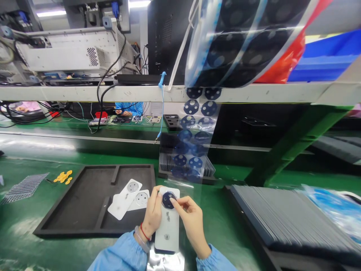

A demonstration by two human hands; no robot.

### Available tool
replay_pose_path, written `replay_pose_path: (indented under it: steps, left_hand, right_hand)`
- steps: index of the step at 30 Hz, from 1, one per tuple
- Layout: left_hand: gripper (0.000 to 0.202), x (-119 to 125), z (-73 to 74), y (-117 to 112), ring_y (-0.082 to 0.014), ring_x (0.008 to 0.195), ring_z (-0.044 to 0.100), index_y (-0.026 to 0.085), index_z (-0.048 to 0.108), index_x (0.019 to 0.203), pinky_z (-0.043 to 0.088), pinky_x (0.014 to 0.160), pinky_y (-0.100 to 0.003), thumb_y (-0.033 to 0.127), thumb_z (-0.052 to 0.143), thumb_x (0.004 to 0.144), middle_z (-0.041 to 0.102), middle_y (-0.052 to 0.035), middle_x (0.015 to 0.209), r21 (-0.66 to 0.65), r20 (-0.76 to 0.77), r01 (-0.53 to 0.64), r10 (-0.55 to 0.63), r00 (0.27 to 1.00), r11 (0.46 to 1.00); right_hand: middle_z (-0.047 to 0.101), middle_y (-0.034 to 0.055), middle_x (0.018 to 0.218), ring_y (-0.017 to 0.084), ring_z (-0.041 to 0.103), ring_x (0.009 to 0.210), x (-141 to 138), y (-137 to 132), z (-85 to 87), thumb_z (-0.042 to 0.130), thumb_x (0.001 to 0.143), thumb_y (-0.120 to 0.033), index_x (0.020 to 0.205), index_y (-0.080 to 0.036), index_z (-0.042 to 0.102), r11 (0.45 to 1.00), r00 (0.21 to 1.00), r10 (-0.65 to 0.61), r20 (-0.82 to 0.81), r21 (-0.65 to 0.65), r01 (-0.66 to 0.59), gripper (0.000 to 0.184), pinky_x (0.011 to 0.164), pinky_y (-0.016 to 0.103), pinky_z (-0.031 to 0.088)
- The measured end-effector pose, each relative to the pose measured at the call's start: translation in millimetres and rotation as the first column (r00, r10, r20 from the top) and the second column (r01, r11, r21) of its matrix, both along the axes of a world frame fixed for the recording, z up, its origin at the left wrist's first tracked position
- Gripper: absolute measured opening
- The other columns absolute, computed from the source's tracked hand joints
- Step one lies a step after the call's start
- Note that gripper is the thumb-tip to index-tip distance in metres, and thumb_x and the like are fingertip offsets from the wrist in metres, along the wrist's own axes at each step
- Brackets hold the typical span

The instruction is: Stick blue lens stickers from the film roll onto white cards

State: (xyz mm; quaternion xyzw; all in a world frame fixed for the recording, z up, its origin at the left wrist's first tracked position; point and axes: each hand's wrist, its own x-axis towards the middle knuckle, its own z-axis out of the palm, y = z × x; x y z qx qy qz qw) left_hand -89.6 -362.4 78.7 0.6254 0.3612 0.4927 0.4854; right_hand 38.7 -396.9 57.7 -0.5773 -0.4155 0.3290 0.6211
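My left hand [153, 210] is closed along the left edge of a white phone back cover [167, 237] with dark markings, lying upright in front of me. A dark blue round film sticker [167, 200] with small holes sits at the cover's camera area. My right hand [191, 220] has its thumb and forefinger pinched at the sticker's right edge. Left of my hands, two more white phone back covers [121, 205] with round camera areas overlap in a black tray [70, 209].
A strip of round dark stickers [194, 131] hangs from a large roll [239, 41] on the white shelf [248, 93]. Grey panels stand in a right-hand rack [287, 218]. Yellow discs [63, 177] lie left. Across the bench is a person in blue [129, 109].
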Motion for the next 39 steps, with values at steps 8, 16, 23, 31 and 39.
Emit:
replay_pose_path:
  steps: [8, 16, 23, 31, 39]
  left_hand:
    - [0.032, -1, -3.1, 0, -0.018, 0.092, 0.06, 0.014, 0.049, 0.113, 0.045, 0.083, -0.03, 0.039, 0.033, 0.101, 0.063, -0.0083, 0.102, -0.012, -0.05, 0.024, -0.024, 0.998, 1.0]
    - [0.036, 4, -7.6, -5, -0.018, 0.099, 0.062, 0.014, 0.045, 0.12, 0.048, 0.09, -0.032, 0.043, 0.038, 0.1, 0.063, -0.0107, 0.11, 0.017, -0.105, 0.04, -0.038, 0.994, 0.999]
    - [0.042, 4, -8.0, -4, -0.0177, 0.114, 0.057, 0.017, 0.034, 0.131, 0.044, 0.102, -0.034, 0.04, 0.046, 0.098, 0.056, -0.0102, 0.125, -0.098, 0.097, 0.208, -0.199, 0.975, 0.973]
    - [0.052, 4, -3.7, -4, -0.0154, 0.088, 0.064, 0.015, 0.032, 0.126, 0.048, 0.074, -0.024, 0.039, 0.061, 0.09, 0.067, -0.0087, 0.102, -0.222, 0.085, 0.28, -0.268, 0.96, 0.934]
    - [0.04, 4, -3.2, 3, -0.0158, 0.085, 0.062, 0.015, 0.047, 0.106, 0.048, 0.075, -0.026, 0.053, 0.035, 0.099, 0.065, -0.0071, 0.096, -0.176, -0.037, 0.132, -0.141, 0.989, 0.975]
  right_hand:
    - [0.056, 0.0037, 0.066, 0.012, 0.047, 0.059, -2, 0, 1.4, 0.073, 0.073, -0.049, 0.069, -0.013, 0.06, 0.998, 0.998, -0.021, 0.054, 0.052, 0.018, 0.039, 0.056, 0.025, 0.04]
    - [0.054, 0.0039, 0.069, 0.015, 0.05, 0.067, 0, -2, 0.1, 0.067, 0.083, -0.043, 0.072, -0.015, 0.056, 0.96, 0.856, -0.232, 0.462, 0.25, 0.125, 0.031, 0.063, 0.027, 0.042]
    - [0.058, 0.0088, 0.096, 0.016, 0.055, 0.074, 0, 4, -5.1, 0.064, 0.08, -0.054, 0.118, -0.013, 0.047, 0.97, 0.897, -0.24, 0.372, 0.121, 0.209, 0.058, 0.07, 0.03, 0.049]
    - [0.056, 0.0037, 0.069, 0.016, 0.057, 0.061, 2, 0, 6.4, 0.03, 0.094, -0.063, 0.081, -0.019, 0.042, 0.999, 0.956, -0.001, 0.294, -0.035, 0.011, 0.047, 0.058, 0.028, 0.043]
    - [0.06, 0.0072, 0.077, 0.019, 0.06, 0.069, -2, -1, 4.5, 0.024, 0.093, -0.067, 0.089, -0.018, 0.042, 0.995, 0.966, 0.066, 0.248, -0.094, -0.043, 0.052, 0.063, 0.029, 0.046]
